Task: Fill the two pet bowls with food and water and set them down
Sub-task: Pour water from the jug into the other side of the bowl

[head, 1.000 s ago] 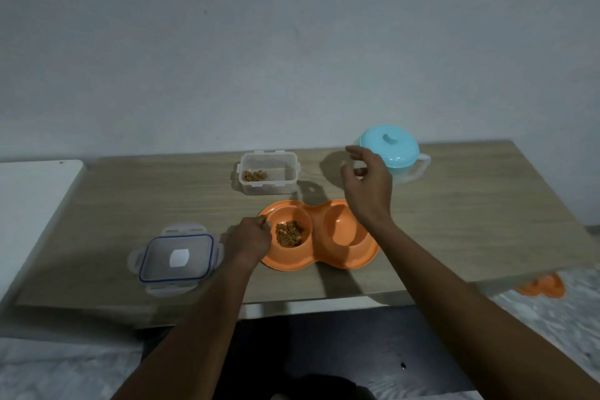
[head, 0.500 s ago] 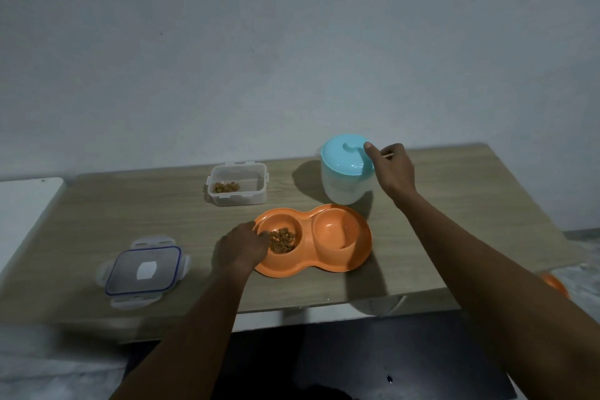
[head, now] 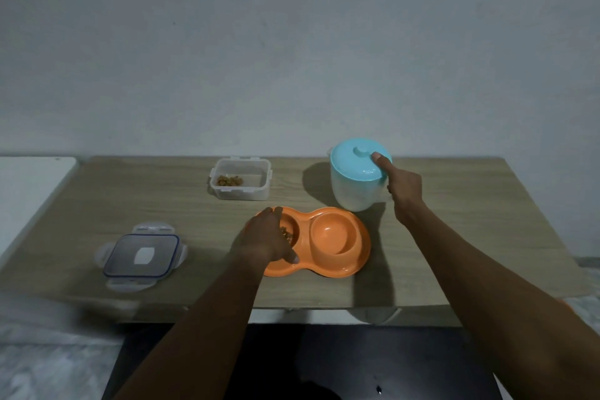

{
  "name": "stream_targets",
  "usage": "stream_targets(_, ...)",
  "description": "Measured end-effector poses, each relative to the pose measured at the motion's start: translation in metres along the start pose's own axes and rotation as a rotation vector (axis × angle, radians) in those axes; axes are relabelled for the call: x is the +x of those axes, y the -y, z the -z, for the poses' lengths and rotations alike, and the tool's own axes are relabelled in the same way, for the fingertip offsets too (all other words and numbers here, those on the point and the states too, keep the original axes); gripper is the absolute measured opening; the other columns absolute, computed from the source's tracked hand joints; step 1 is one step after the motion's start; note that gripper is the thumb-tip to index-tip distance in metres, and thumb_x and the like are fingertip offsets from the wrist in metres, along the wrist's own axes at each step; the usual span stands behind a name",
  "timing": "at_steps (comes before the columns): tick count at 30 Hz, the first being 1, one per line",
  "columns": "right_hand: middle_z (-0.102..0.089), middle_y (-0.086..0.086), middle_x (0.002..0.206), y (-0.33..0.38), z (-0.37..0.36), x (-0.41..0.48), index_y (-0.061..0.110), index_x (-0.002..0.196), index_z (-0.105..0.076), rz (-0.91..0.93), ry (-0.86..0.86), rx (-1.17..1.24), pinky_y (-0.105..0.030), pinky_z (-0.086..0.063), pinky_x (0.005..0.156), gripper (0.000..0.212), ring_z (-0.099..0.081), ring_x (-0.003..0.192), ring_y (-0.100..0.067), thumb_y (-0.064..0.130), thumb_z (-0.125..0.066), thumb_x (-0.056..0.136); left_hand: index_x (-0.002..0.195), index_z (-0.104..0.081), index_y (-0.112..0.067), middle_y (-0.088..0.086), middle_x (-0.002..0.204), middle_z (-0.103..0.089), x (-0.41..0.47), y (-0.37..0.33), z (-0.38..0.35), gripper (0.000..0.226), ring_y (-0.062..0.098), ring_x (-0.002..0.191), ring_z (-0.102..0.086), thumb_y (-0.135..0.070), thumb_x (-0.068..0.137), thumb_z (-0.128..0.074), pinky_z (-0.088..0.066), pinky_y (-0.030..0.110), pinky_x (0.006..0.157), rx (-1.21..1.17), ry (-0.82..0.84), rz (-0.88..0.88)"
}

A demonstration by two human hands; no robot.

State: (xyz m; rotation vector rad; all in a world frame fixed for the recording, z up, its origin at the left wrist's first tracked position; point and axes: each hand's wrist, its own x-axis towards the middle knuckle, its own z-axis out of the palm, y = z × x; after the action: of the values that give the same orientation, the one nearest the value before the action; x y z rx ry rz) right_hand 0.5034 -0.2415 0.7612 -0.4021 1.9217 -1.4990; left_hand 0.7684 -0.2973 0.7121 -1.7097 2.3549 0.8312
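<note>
Head view: left hand (head: pixel 264 239) rests its grip on the near rim of the orange double bowl (head: pixel 337 265), likely steadying it for pouring. Kibble (head: pixel 286 233) sits in the left cup; right cup empty. Right hand (head: pixel 402 190) grips the jug (head: pixel 354 185) by the handle, thumb holding the blue lid (head: pixel 352 161) down. Bowl on desk (head: pixel 454 221), just in front of jug.

On table (head: pixel 454 237): 1 orange double bowl (head: pixel 331 243) w/ 2 wells, 1 holding kibble (head: pixel 286 233); 1 clear tub (head: pixel 241 179); 1 tub lid (head: pixel 142 253); 1 jug (head: pixel 357 191) w/ 1 blue lid (head: pixel 354 162). 2 hands: left (head: pixel 264 239), right (head: pixel 404 187).
</note>
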Motion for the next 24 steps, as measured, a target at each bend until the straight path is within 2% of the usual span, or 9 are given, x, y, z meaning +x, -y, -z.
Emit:
stream_targets(3,-0.061,-0.009,0.083,0.004,0.017,-0.002,-0.012,0.096,-0.069,0.052,0.011,-0.016,-0.035,-0.041,0.067,0.068,-0.052,0.077,-0.021,0.049,-0.087,0.07,0.156,-0.017,-0.019,0.005,0.162,-0.019,-0.003,-0.01,0.001,0.132,0.031,0.147,-0.024,-0.036,0.05,-0.095,-0.03,0.045,0.116,0.043,0.008,0.03)
stream_targets(7,-0.075,-0.016,0.099,0.013,0.046,-0.01,-0.008,0.099,-0.073,0.137,0.042,-0.039,-0.036,-0.046,0.072,0.066,-0.06,0.081,-0.02,0.051,-0.084,0.07,0.156,-0.017,-0.02,0.004,0.161,-0.021,-0.007,-0.013,0.002,0.131,0.032,0.146,-0.026,-0.035,0.051,-0.094,-0.032,0.047,0.115,0.051,0.006,0.047)
stream_targets(9,-0.072,-0.019,0.092,0.017,0.057,-0.011,-0.013,0.101,-0.07,0.162,0.068,-0.07,-0.037,-0.046,0.074,0.087,-0.06,0.081,-0.02,0.061,-0.085,0.057,0.155,-0.018,-0.02,0.004,0.159,-0.024,-0.005,-0.014,0.003,0.13,0.032,0.144,-0.029,-0.035,0.051,-0.094,-0.035,0.048,0.113,0.033,0.009,0.064)
stream_targets(11,-0.068,-0.03,0.091,0.018,0.066,-0.017,-0.017,0.1,-0.067,0.194,0.079,-0.139,-0.04,-0.046,0.074,0.108,-0.058,0.079,-0.021,0.072,-0.086,0.044,0.154,-0.02,-0.02,0.004,0.157,-0.029,-0.008,-0.014,0.004,0.13,0.032,0.142,-0.033,-0.036,0.049,-0.095,-0.038,0.047,0.11,0.032,0.0,0.057)
stream_targets(13,-0.065,-0.03,0.083,0.017,0.072,-0.021,-0.018,0.095,-0.066,0.21,0.082,-0.217,-0.041,-0.045,0.07,0.116,-0.056,0.074,-0.022,0.08,-0.084,0.036,0.154,-0.022,-0.019,0.005,0.153,-0.033,-0.008,-0.015,0.006,0.129,0.032,0.139,-0.036,-0.036,0.048,-0.095,-0.039,0.046,0.109,0.038,-0.003,0.051)
stream_targets(16,-0.047,-0.013,0.065,0.015,0.078,-0.032,-0.02,0.075,-0.058,0.201,0.095,-0.259,-0.042,-0.037,0.065,0.107,-0.043,0.065,-0.022,0.076,-0.086,0.038,0.155,-0.019,-0.017,0.007,0.154,-0.032,-0.009,-0.017,0.007,0.13,0.032,0.14,-0.035,-0.035,0.051,-0.095,-0.034,0.046,0.113,0.06,0.003,0.045)
stream_targets(19,-0.03,-0.001,0.052,0.013,0.084,-0.043,0.01,0.046,-0.04,0.213,0.11,-0.314,-0.041,-0.027,0.063,0.071,-0.029,0.06,-0.021,0.061,-0.089,0.052,0.155,-0.02,-0.015,0.009,0.153,-0.034,-0.01,-0.019,0.006,0.128,0.032,0.14,-0.036,-0.034,0.052,-0.094,-0.034,0.046,0.113,0.076,-0.002,0.041)
stream_targets(21,-0.027,0.005,0.046,0.013,0.085,-0.048,0.021,0.042,-0.031,0.235,0.124,-0.367,-0.038,-0.025,0.06,0.07,-0.028,0.056,-0.019,0.055,-0.09,0.06,0.154,-0.021,-0.014,0.01,0.152,-0.035,-0.01,-0.019,0.007,0.128,0.032,0.138,-0.038,-0.035,0.051,-0.094,-0.035,0.046,0.112,0.09,-0.001,0.037)
stream_targets(24,-0.028,0.007,0.044,0.015,0.082,-0.051,0.022,0.043,-0.03,0.241,0.121,-0.459,-0.034,-0.025,0.057,0.071,-0.029,0.053,-0.018,0.057,-0.09,0.06,0.154,-0.021,-0.015,0.01,0.152,-0.034,-0.01,-0.019,0.008,0.129,0.032,0.138,-0.038,-0.037,0.05,-0.094,-0.035,0.046,0.112,0.102,0.006,0.028)
